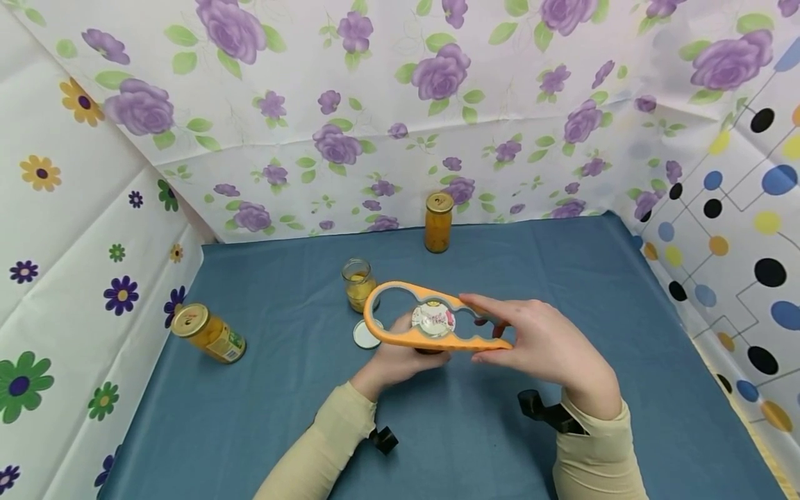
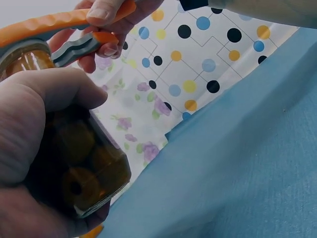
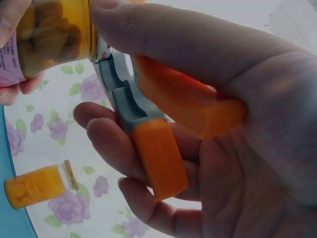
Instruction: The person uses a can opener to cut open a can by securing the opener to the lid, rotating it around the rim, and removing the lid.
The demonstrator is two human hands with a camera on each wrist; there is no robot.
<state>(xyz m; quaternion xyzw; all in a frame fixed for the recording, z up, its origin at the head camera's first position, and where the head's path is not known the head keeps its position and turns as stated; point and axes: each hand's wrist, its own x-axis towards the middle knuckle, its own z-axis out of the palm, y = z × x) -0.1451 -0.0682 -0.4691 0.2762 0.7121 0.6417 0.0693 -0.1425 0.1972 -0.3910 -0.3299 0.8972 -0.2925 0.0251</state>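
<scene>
My left hand [image 1: 400,357] grips a glass jar [image 2: 81,158] of dark, round pieces round its body, with a printed lid [image 1: 433,318] on top. The jar opener [image 1: 400,338], orange with grey wavy inner edges, lies around that lid in the head view. My right hand [image 1: 544,340] holds the opener's two handles, thumb on one and fingers against the other, as the right wrist view shows. In that view the handles [image 3: 158,158] stand apart, with a gap between their ends. Much of the jar is hidden under the opener in the head view.
An uncovered jar [image 1: 358,285] with yellow contents stands behind the left hand, a loose white lid [image 1: 365,335] beside it. One closed jar [image 1: 438,222] is at the back edge, another [image 1: 209,333] at the left. Patterned cloth walls [image 1: 337,146] surround the blue tabletop [image 1: 281,417].
</scene>
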